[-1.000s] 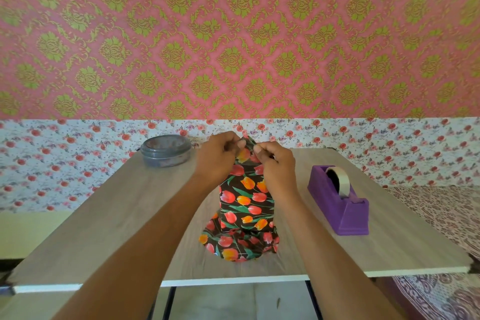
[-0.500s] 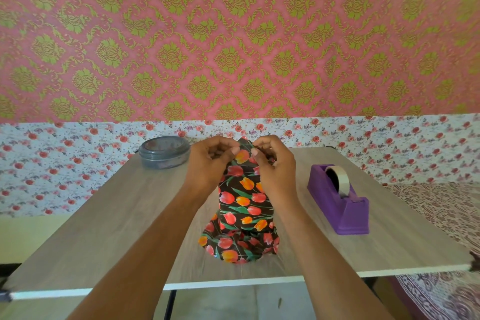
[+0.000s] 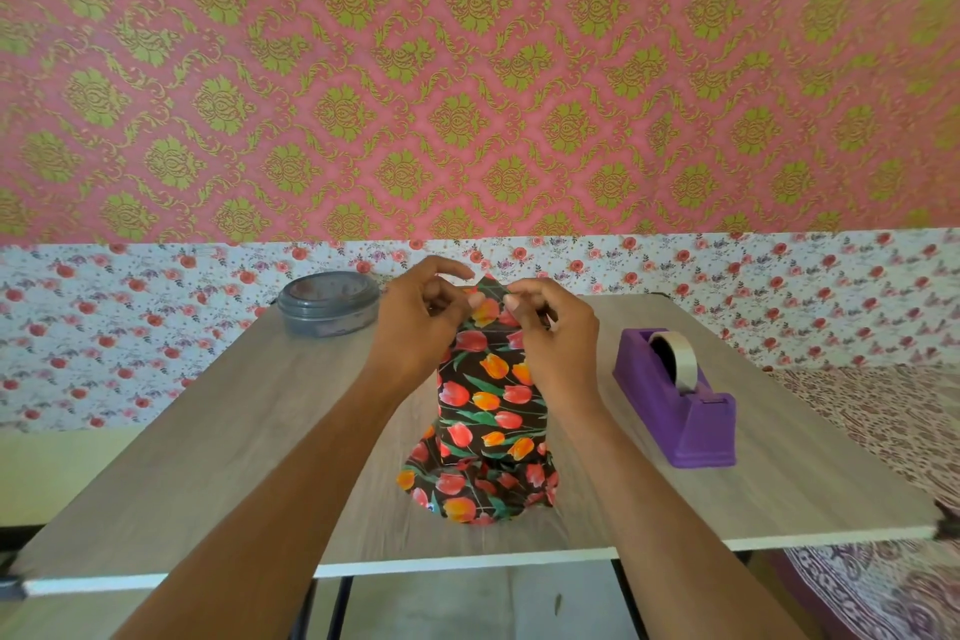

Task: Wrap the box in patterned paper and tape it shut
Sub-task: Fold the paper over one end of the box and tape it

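**Paper is around the box, both ends not yet closed**

At the bottom of the frame two bare forearms reach forward over the table (image 3: 218,442), a pale wood-grain board with a thin white front edge. In the lower centre the patterned paper (image 3: 485,379) stands upright like a short column. It is dark and a little glossy, printed with red and orange tulips and green leaves. Its lower end spreads out on the table top in loose, crumpled folds, so I judge this end is not folded or taped.

The box must be inside this column, in the centre of the frame. It is fully covered, so its surface does not show. The flat front of the paper suggests straight sides under it.

At the top of the column the left hand (image 3: 421,322) and the right hand (image 3: 556,333) meet. The thumb and curled fingertips of each pinch the pointed upper flap, one hand on each side. So the folding of the upper end seems to be in hand, and taping is left. I see no tape on the paper.

To the right, apart from the paper, sits a purple tape dispenser (image 3: 680,411) of hard plastic, wedge-shaped, with a pale tape roll (image 3: 678,359) in it. Further back, left of centre, a low round grey container (image 3: 330,301) with a lid stands at the far edge. Behind are the floral and pink damask wall coverings.
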The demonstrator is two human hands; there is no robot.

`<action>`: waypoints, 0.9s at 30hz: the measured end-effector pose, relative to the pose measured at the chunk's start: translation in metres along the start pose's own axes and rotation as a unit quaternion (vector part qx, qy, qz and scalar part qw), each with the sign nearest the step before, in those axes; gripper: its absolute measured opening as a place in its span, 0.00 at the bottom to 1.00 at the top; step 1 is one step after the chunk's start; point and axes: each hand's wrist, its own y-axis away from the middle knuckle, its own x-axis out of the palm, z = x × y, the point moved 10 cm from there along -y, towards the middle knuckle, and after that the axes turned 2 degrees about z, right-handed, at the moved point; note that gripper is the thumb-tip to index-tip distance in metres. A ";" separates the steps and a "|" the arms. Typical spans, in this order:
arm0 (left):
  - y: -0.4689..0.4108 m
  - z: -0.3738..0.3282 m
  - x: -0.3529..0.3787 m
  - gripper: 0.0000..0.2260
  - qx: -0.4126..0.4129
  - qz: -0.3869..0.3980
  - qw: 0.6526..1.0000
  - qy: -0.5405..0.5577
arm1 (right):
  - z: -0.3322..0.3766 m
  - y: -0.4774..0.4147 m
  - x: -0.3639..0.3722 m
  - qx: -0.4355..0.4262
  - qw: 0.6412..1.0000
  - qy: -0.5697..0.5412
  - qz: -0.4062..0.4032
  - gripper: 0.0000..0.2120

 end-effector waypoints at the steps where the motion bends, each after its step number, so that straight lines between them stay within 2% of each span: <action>1: 0.000 -0.003 0.000 0.06 0.010 -0.004 1.000 -0.011 | -0.002 0.000 0.002 0.001 1.000 0.001 0.007 0.09; 4: 0.001 -0.010 0.001 0.05 0.035 -0.012 0.999 -0.035 | -0.007 -0.002 0.005 0.006 1.000 0.016 0.014 0.14; 9: 0.007 -0.017 0.008 0.03 0.049 -0.005 0.996 -0.075 | -0.004 -0.003 0.003 -0.018 1.000 0.019 0.015 0.10; 14: 0.008 -0.013 0.005 0.04 0.033 0.016 0.998 -0.041 | -0.002 -0.008 -0.001 -0.021 0.999 -0.005 0.032 0.12; 21: 0.011 -0.005 -0.005 0.07 -0.011 -0.055 0.998 -0.031 | -0.001 -0.008 -0.005 -0.002 0.999 -0.029 0.036 0.13; 27: 0.019 -0.027 0.001 0.10 0.063 -0.064 0.989 -0.114 | 0.009 -0.007 -0.014 -0.024 0.999 -0.008 0.045 0.12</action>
